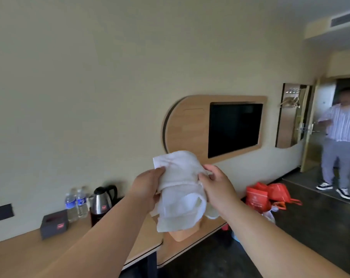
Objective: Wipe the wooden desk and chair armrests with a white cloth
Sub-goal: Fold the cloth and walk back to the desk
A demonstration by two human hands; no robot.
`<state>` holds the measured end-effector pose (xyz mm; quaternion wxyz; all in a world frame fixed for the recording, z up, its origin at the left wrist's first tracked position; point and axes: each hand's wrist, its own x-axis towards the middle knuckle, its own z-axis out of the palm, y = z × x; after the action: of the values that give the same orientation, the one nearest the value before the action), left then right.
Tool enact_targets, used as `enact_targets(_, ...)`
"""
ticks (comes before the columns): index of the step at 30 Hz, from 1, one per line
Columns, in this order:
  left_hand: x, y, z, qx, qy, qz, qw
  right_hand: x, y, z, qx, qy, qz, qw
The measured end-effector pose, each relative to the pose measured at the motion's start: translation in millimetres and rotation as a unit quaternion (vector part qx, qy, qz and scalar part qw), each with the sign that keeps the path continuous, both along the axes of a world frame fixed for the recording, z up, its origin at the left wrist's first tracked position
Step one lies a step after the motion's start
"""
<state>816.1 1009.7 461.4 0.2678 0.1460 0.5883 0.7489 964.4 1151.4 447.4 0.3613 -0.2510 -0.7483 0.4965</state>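
A crumpled white cloth (pixel 180 189) hangs in the air in front of me, held up between both hands above the wooden desk (pixel 25 249). My left hand (pixel 148 187) pinches its left edge near the top. My right hand (pixel 216 189) grips its right side. The cloth's lower folds droop over the desk's far end. The desk runs along the wall from the lower left toward the middle. No chair or armrest is in view.
On the desk stand a dark tissue box (pixel 54 224), two water bottles (pixel 77 203) and a steel kettle (pixel 102 201). A television (pixel 234 129) hangs on a wooden wall panel. Red bags (pixel 268 195) lie on the floor. A person (pixel 338 141) stands at the doorway at right.
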Motion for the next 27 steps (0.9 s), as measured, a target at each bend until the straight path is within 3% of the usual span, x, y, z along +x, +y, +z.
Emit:
enact_targets(13,-137,245,-33,-0.023,0.013,-0.071,0.997,-105,228,-21,0.005,-0.033,-0.041,0.999)
enact_targets(19,-188,344,-68,-0.039,-0.003,-0.035,0.999,-172,344,-53,0.012,-0.05,-0.005,0.999)
enact_targets(27,-276,448,-66,-0.05,-0.008,0.043,0.998,-287,474,-55,0.01,-0.06,0.072,0.996)
